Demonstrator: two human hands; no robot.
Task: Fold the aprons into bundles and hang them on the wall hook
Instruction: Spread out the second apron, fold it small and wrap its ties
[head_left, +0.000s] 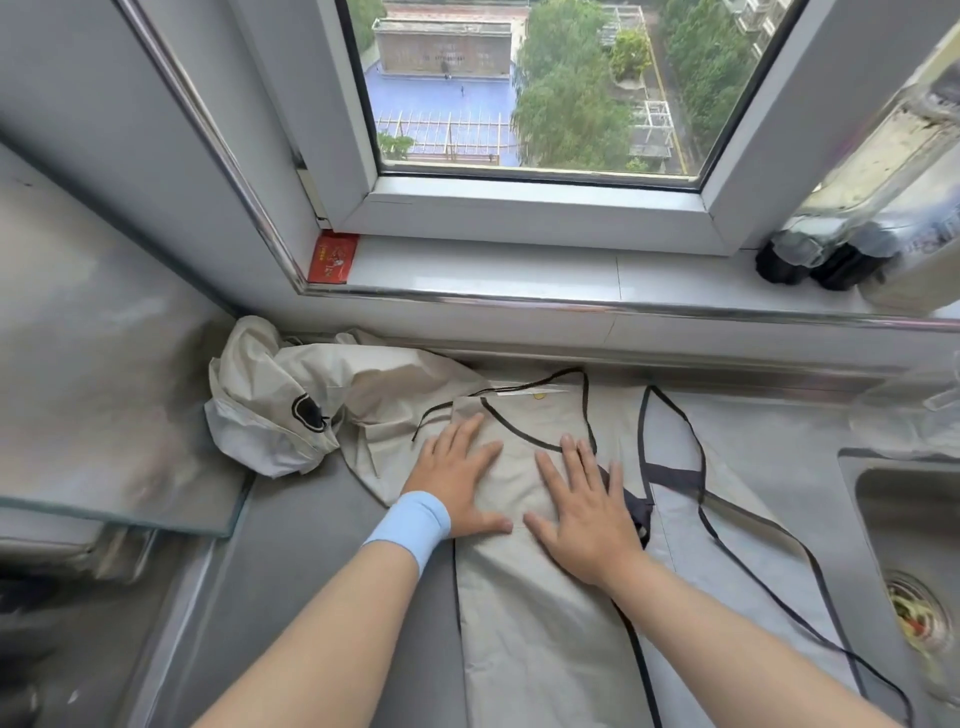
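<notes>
Now the left grip (460, 480) and right grip (584, 512) lie flat, holding nothing, on the apron (519, 623) beside the sink (857, 499). It looks soft and light; grab its edges.

Both arms reach forward; left hand (460, 480) and right hand (587, 506) lie flat, palms down, fingers spread (thumbs nearly meeting).

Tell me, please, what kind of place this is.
Probably a home kitchen, high up in a building: a steel sink with scraps in its drain, a grey countertop, and a window looking down on rooftops.
</notes>
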